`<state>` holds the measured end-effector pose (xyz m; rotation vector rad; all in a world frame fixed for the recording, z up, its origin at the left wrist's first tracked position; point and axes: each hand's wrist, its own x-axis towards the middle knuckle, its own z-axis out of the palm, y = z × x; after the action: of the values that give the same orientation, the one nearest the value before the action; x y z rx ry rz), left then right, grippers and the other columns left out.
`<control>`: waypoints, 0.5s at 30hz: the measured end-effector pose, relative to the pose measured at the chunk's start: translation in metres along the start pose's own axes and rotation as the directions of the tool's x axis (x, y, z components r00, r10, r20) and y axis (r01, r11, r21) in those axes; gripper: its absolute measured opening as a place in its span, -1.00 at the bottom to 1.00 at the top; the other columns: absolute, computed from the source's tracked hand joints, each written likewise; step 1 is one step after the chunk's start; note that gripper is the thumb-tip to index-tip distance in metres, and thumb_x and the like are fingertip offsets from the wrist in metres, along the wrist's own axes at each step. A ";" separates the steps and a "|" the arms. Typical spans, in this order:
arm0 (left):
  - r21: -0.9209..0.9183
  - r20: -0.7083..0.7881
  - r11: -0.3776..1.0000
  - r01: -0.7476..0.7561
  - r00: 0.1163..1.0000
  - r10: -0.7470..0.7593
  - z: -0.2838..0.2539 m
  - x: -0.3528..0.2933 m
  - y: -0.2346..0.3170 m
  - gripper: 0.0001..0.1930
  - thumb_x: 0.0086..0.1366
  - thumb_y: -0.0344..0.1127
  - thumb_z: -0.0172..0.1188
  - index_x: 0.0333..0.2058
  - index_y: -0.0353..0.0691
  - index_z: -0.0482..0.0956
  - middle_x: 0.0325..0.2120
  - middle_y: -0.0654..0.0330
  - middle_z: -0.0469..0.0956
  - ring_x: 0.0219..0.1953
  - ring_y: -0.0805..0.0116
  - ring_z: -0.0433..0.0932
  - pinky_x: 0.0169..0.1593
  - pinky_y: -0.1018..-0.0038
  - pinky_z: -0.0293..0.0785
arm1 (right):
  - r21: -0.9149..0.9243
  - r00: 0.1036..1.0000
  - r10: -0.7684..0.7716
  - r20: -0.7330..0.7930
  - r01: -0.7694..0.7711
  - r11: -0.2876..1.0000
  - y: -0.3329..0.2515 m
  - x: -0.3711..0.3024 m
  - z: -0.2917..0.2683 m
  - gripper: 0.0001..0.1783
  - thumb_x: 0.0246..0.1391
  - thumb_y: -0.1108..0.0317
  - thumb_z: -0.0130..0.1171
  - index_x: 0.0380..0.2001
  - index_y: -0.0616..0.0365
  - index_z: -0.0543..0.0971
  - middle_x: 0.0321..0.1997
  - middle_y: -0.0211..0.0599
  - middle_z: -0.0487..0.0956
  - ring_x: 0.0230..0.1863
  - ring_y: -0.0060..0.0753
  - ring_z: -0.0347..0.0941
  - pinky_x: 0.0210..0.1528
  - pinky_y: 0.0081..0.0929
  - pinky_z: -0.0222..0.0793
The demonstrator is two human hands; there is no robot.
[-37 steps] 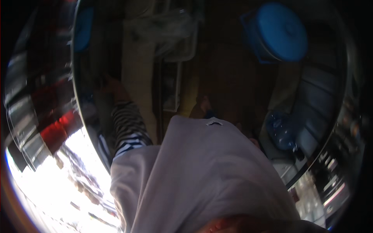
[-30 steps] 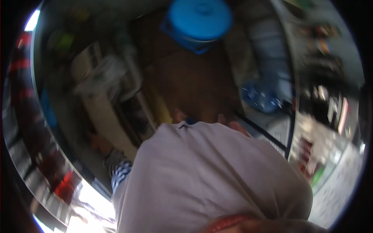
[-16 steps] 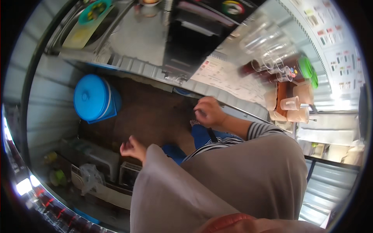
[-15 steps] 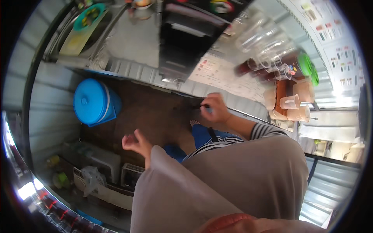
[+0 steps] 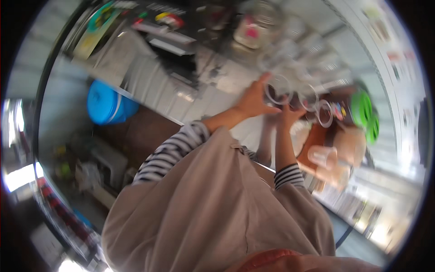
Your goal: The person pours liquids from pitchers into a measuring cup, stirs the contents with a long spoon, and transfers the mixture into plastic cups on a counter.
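Note:
Both my hands reach over the counter (image 5: 213, 97) toward clear plastic cups. My left hand (image 5: 253, 99) is open, thumb and fingers spread on either side of a cup (image 5: 277, 89) with something dark in its lower part. Just to the right, my right hand (image 5: 286, 117) has its fingers apart, close below that cup and a neighbouring clear cup (image 5: 308, 97). Motion blur hides whether either hand touches a cup. Another clear cup (image 5: 324, 113) lies further right, its round rim facing me.
A large clear jar (image 5: 256, 29) stands behind the cups. Green-lidded containers (image 5: 361, 111) and an orange-brown holder with pale cups (image 5: 324, 156) are at the right. A black appliance (image 5: 174, 50) stands on the counter's left; a blue lidded bucket (image 5: 105, 103) is on the floor.
Both hands have risen from above the floor to the cups on the counter. My view has turned toward the right-hand part of the counter, and the jar has come into sight.

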<state>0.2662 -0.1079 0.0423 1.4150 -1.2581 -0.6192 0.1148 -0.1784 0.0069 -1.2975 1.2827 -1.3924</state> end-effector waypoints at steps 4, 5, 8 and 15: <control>-0.266 0.020 0.933 0.243 0.969 -0.247 0.017 0.005 0.012 -0.12 -0.28 0.01 0.50 0.02 -0.23 0.28 -0.11 0.06 0.40 -0.12 0.15 0.49 -0.02 0.39 0.41 | -0.281 0.975 -0.221 -0.027 0.204 0.938 0.001 0.011 0.001 -0.35 -0.11 0.26 0.32 0.00 0.34 0.30 0.04 0.00 0.37 0.03 -0.08 0.31 0.09 -0.21 0.21; -0.324 -0.104 0.935 0.147 0.976 -0.190 0.026 0.001 0.013 -0.19 -0.28 0.02 0.49 -0.07 -0.23 0.32 -0.16 0.07 0.41 -0.14 0.20 0.48 -0.07 0.40 0.42 | -0.474 0.934 -0.354 0.040 0.330 0.816 0.008 0.019 -0.010 -0.40 -0.09 0.19 0.27 -0.04 0.36 0.37 -0.02 0.02 0.41 -0.01 -0.01 0.33 0.05 -0.15 0.19; -0.281 -0.232 0.958 -0.049 0.973 -0.018 0.011 -0.021 0.012 -0.22 -0.29 -0.09 0.49 -0.07 -0.26 0.33 -0.16 0.06 0.41 -0.10 0.19 0.45 -0.03 0.41 0.41 | -0.665 0.722 -0.628 0.290 0.624 0.410 0.003 0.016 -0.018 -0.57 -0.12 0.27 0.31 -0.24 0.38 0.50 -0.22 0.07 0.55 -0.22 0.01 0.45 -0.11 -0.12 0.30; -0.180 -0.455 0.964 -0.197 0.885 0.096 -0.144 -0.171 0.046 -0.19 -0.30 -0.28 0.53 0.00 -0.26 0.34 -0.09 0.05 0.41 -0.01 0.17 0.42 0.05 0.39 0.37 | -0.189 0.745 -0.487 0.456 0.615 0.765 -0.089 -0.098 0.055 -0.43 -0.11 0.42 0.35 -0.05 0.35 0.32 -0.16 -0.06 0.51 -0.17 -0.26 0.48 -0.21 -0.46 0.50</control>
<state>0.3260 0.1089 0.0789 1.1747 -0.8895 -0.2951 0.1882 -0.0771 0.0773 -2.2118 0.9002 -1.2335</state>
